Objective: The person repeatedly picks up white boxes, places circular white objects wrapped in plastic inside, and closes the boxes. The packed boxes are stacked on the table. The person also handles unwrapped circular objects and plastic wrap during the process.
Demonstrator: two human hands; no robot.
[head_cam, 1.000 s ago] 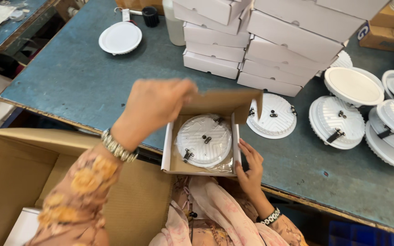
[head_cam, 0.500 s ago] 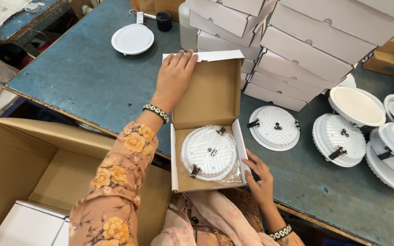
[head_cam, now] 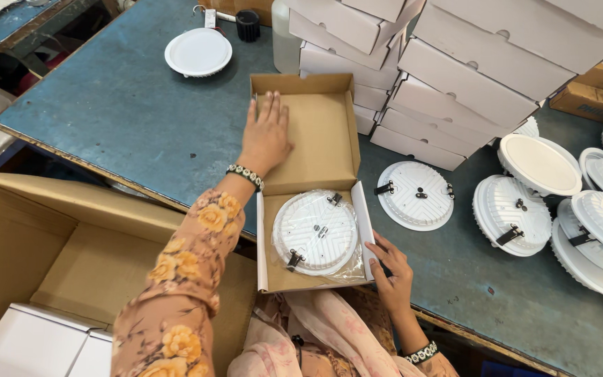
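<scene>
Pressing the lid [head_cam: 313,132] flat open at 12 o'clock, fingers spread, left hand [head_cam: 266,136] has swung it back; right hand [head_cam: 389,269], fingers together, steadies the box [head_cam: 273,278] holding a bagged round lamp [head_cam: 315,232]

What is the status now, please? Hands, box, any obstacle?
Left hand flat on open lid. Right hand at box side. Bagged round lamp inside.

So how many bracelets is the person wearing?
2: the left wrist's bracelet, beside the open box, and the right wrist's bracelet, by the table edge. Sleeves could hide more.
</scene>
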